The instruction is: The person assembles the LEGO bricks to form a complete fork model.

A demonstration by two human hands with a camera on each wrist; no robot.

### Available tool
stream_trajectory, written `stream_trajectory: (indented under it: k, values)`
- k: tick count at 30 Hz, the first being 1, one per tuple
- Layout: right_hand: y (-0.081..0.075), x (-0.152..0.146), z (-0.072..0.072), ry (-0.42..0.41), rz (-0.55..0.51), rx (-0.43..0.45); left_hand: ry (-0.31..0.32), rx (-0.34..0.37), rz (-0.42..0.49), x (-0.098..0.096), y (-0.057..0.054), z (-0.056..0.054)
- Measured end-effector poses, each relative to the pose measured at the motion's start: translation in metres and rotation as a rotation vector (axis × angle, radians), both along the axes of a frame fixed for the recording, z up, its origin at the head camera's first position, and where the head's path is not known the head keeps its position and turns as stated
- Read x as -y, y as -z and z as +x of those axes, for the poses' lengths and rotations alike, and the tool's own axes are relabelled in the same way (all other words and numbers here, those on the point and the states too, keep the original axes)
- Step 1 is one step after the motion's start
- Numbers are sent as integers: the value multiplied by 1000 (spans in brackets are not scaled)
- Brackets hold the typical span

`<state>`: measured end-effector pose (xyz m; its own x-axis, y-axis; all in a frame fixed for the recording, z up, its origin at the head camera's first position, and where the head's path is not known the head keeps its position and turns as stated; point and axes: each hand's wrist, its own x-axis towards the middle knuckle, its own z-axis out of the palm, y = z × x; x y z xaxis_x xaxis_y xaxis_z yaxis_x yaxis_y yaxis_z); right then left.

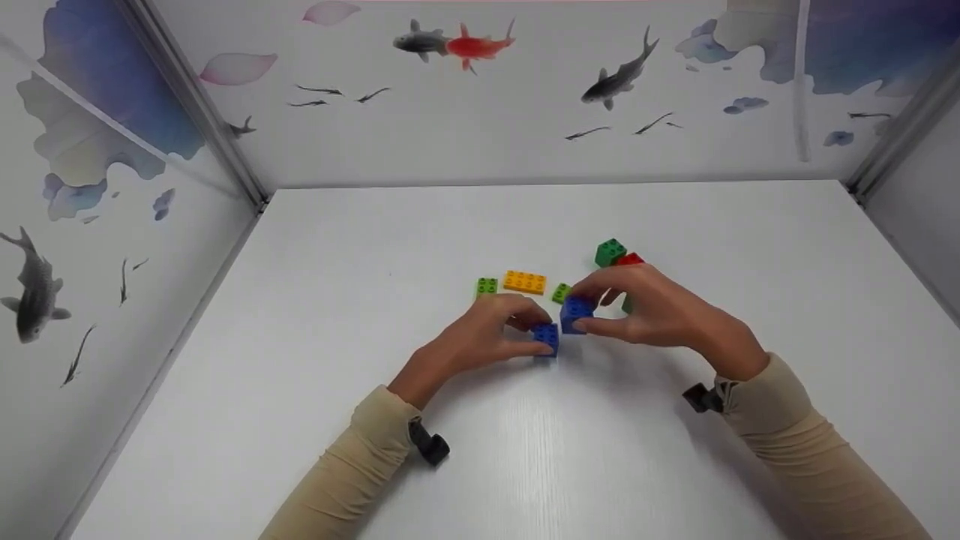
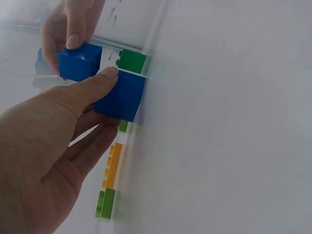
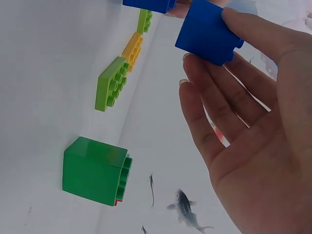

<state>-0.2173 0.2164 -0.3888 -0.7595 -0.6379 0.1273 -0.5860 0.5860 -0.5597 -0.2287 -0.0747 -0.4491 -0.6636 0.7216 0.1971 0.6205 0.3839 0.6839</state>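
Observation:
My left hand [image 1: 491, 330] pinches a blue toy brick [image 1: 545, 339] between thumb and fingers, low over the white table. Just to its right, my right hand [image 1: 649, 307] grips a second blue brick [image 1: 577, 313], held a little higher, studs up. A narrow gap separates the two bricks. In the left wrist view the left hand's brick [image 2: 122, 95] shows a smooth side, with the other blue brick [image 2: 80, 62] beyond it. Thumb and fingertips hold the right brick [image 3: 207, 31] in the right wrist view; the left brick [image 3: 148, 5] is cut off by the top edge.
Behind the hands lie a light green brick [image 1: 487, 286], a flat yellow brick [image 1: 524, 282] and another light green brick [image 1: 561, 292]. Farther right sit a dark green brick [image 1: 610, 253] and a red brick [image 1: 630, 259]; another green brick [image 1: 627, 304] is mostly hidden by the right hand. Printed walls [image 1: 480, 150] enclose the table.

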Motion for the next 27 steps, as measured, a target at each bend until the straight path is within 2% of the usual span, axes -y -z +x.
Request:
stream_trajectory:
  k: [8, 14, 27]
  values:
    - [5, 8, 0, -38, -55, -55, 10, 26, 24, 0, -1, -1]
    - [9, 14, 2, -75, -93, -36, 3, 27, 15, 0, 0, 0]
    - [17, 23, 5, -74, -95, -32, -13, -8, 4, -1, 0, 0]
